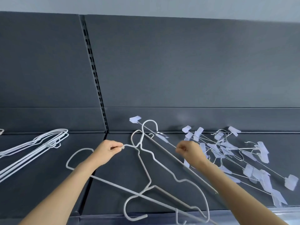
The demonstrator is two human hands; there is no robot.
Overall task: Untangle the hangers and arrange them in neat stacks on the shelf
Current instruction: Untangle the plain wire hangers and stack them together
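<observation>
Several white wire hangers (146, 168) lie tangled on the dark shelf (123, 172) in front of me. My left hand (108, 151) pinches the shoulder bend of one white hanger. My right hand (189, 151) is closed on the thin rod of a clip hanger (155, 133) whose far clip sticks up near the back panel; this rod passes through a white hanger's hook. To the right sprawls a jumble of metal clip hangers (235, 155) with pale plastic clips. At the left lies a neat stack of white wire hangers (35, 146).
The shelf's dark back panel (178, 70) rises behind everything, with a slotted upright (95, 75) at the seam between two shelf bays. The shelf's front edge (105, 218) runs along the bottom, and some hanger hooks overhang it.
</observation>
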